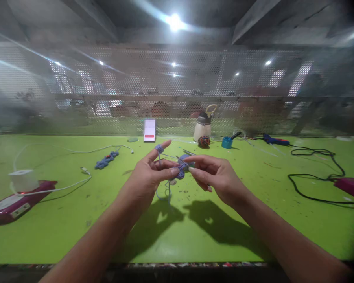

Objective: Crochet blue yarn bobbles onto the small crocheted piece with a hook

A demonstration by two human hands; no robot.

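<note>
Between thumb and fingers, my left hand (153, 169) pinches a small blue-purple crochet piece (180, 174). Blue-purple yarn (159, 148) is wound round its raised index finger and runs taut to the piece. My right hand (215, 173) is closed in a pinch on a thin crochet hook, mostly hidden by the fingers, with its tip at the piece. A loose strand of yarn (168, 192) hangs below the left hand. Just behind the hands lies more blue-purple yarn, partly covered by the fingers. Further left, a finished-looking blue-purple crochet strip (106, 160) lies on the table.
On the green table (177, 243) stand a phone (149, 130), a bottle (203, 127), a dark multicoloured ball (204, 142) and a teal pot (227, 142). A glue gun (275, 140) lies back right. Power strips (20, 202) with cables flank both sides. Perforated metal panel (177, 84) closes the back.
</note>
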